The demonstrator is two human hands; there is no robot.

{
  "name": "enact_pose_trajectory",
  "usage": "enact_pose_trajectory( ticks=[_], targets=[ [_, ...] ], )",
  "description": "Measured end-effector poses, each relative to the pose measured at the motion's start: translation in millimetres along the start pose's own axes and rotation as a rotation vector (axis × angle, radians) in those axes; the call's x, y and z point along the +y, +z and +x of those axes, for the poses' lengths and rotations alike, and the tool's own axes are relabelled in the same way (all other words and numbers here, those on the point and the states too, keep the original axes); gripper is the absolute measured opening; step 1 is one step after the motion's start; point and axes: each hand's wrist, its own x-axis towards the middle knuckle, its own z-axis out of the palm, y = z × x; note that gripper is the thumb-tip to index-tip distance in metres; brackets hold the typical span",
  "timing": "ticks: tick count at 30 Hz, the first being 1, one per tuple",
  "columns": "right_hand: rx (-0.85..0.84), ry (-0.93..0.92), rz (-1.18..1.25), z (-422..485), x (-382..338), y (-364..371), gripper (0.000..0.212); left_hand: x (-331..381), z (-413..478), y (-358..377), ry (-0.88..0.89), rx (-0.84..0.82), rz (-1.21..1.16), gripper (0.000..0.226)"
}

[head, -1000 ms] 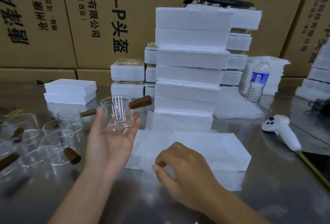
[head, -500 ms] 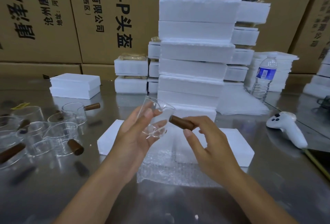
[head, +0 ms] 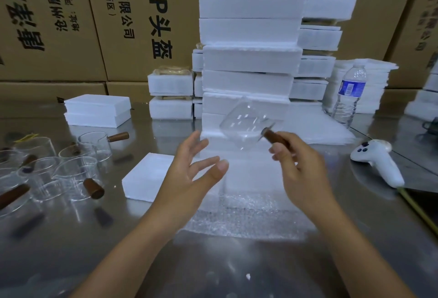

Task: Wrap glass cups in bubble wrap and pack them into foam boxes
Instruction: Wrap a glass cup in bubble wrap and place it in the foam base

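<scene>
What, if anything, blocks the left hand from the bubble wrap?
Probably nothing, so yes: the left hand hovers open and empty over the bubble wrap; the right hand holds the cup.

The shiny metal tabletop [head: 71,250] carries a huddle of glass cups [head: 71,174] with brown handles at the left, a flat foam box [head: 147,179] in the middle with a bubble wrap sheet [head: 237,224] at its near edge, a tall stack of foam boxes [head: 248,60] behind it — and, to the right, a water bottle [head: 349,93] and a white controller [head: 379,162].
</scene>
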Motion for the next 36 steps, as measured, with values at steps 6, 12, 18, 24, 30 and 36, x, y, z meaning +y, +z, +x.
enact_pose_trajectory(
  ticks=[6, 12, 18, 24, 30, 36],
  targets=[
    [0.171, 0.135, 0.25, 7.9, 1.2, -6.9, 0.014, -0.7, 5.0, 28.5, 0.167, -0.023, 0.366, 0.009],
    [0.179, 0.165, 0.164, 9.0, 5.9, -11.0, 0.014, -1.9, 18.5, 66.4, 0.241, -0.162, 0.822, 0.034],
    [0.179, 0.192, 0.206, 9.6, 7.9, -11.0, 0.019, -7.4, 21.8, 74.5, 0.264, -0.169, 0.96, 0.032],
    [0.197, 0.221, 0.287, 10.7, 8.9, -11.5, 0.019, -7.7, 20.6, 62.7, 0.217, -0.125, 0.862, 0.011],
    [0.195, 0.21, 0.328, 11.8, 7.9, -10.8, 0.018, -6.3, 22.1, 27.2, 0.138, 0.095, 0.578, 0.016],
    [0.132, 0.167, 0.215, 7.8, 6.9, -7.6, 0.016, -7.5, 20.9, -0.8, 0.083, 0.257, 0.363, 0.011]
  ],
)
